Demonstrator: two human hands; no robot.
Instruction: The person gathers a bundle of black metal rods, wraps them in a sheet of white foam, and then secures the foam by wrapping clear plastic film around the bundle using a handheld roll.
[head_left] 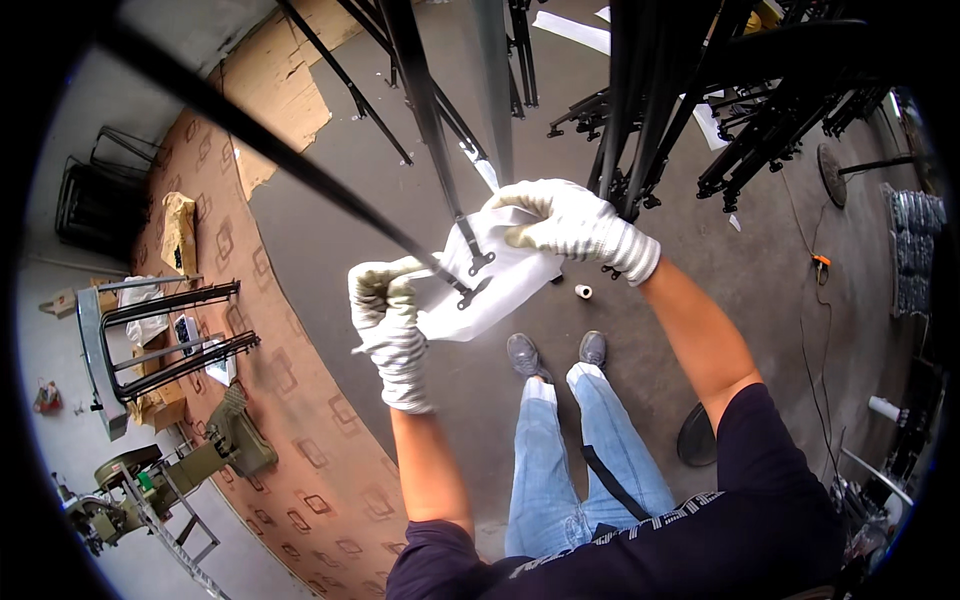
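The white sheet [515, 290] spans both hands, its left edge grasped in the left hand [388, 325], its upper edge pinched in the right [570, 225]; two black bars' [310, 174] ends show against it; a roll [584, 292] lies on the floor [720, 300]

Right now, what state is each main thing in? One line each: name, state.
Left hand: gloved, closed on the white sheet, left side
Right hand: gloved, closed on its upper right edge
White sheet: spread out, creased
Two black tubes: slanting, ends in front of the sheet
White roll: resting on the floor, not held
Grey shoes: worn
Orange cable piece: too small to tell if plugged
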